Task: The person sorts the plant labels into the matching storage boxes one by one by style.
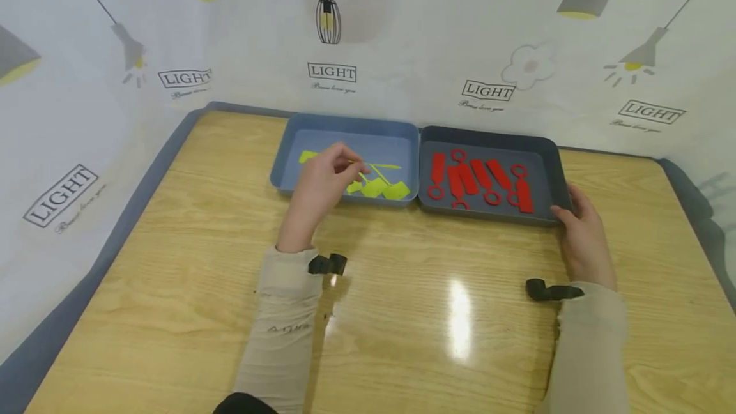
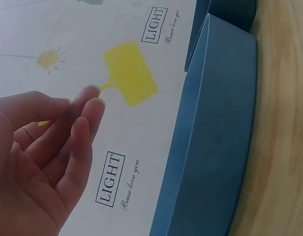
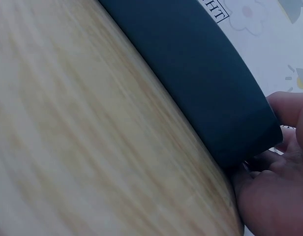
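My left hand (image 1: 328, 174) is over the blue tray (image 1: 345, 125), thumb and fingertips pinching the thin stem of a yellow cable-tie tag (image 2: 131, 73). The tag's flat rectangular end sticks out past the fingertips in the left wrist view. Several more yellow-green tags (image 1: 397, 191) of this kind lie in the blue tray, partly hidden by the hand. At the right, my right hand (image 1: 586, 235) grips the near right corner of the dark grey tray (image 1: 489, 213), thumb at the rim. Several red tags with ring ends (image 1: 480, 174) lie in that tray.
Both trays stand side by side on a wooden table (image 1: 402, 312), near its far edge. Behind them hangs a white printed cloth (image 1: 397, 30) with lamp pictures. A small black wrist camera (image 1: 328, 264) sits at the left cuff, another black camera (image 1: 549, 291) at the right.
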{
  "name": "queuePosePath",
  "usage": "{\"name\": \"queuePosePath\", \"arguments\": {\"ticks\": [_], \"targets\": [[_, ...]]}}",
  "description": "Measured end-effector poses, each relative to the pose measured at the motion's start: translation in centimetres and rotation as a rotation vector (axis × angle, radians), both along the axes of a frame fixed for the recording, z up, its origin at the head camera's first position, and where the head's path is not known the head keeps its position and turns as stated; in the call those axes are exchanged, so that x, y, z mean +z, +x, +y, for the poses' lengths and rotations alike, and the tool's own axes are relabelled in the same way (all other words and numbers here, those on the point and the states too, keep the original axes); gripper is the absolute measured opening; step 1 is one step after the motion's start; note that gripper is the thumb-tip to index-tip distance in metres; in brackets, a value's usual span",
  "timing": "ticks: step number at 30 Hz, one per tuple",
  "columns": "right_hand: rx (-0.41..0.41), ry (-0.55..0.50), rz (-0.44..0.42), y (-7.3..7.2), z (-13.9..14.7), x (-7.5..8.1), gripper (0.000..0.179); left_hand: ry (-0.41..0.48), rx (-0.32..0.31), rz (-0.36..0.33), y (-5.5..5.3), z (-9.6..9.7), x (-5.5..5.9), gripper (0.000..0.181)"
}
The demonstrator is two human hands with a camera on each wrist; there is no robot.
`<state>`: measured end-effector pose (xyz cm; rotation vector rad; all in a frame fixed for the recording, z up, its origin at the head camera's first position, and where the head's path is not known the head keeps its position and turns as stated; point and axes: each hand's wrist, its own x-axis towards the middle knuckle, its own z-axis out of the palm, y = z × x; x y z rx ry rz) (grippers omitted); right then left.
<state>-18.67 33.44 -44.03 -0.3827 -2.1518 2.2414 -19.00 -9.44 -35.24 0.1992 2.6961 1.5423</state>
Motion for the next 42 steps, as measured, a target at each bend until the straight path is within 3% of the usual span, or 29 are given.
{"name": "queuePosePath", "arguments": {"ticks": [8, 15, 27, 34, 42], "targets": [[0.000, -0.038, 0.003, 0.0, -0.2, 0.0, 0.056, -0.063, 0.046, -0.015, -1.9, -0.4, -1.7, 0.012], [-0.006, -0.001, 0.020, -0.1, 0.1, 0.0, 0.054, -0.105, 0.109, -0.032, -2.8, -0.6, -2.6, 0.009], [0.000, -0.054, 0.020, -0.1, 0.0, 0.0, 0.055, -0.219, 0.096, -0.009, -4.3, -0.6, -4.2, 0.015], [0.006, -0.046, 0.005, -0.1, 0.1, 0.2, 0.056, -0.309, 0.066, -0.036, -4.4, -0.6, -4.4, 0.025], [0.014, -0.057, -0.005, 0.0, 0.1, 0.3, 0.056, -0.297, 0.083, -0.047, -4.5, -0.5, -4.7, 0.028]]}}
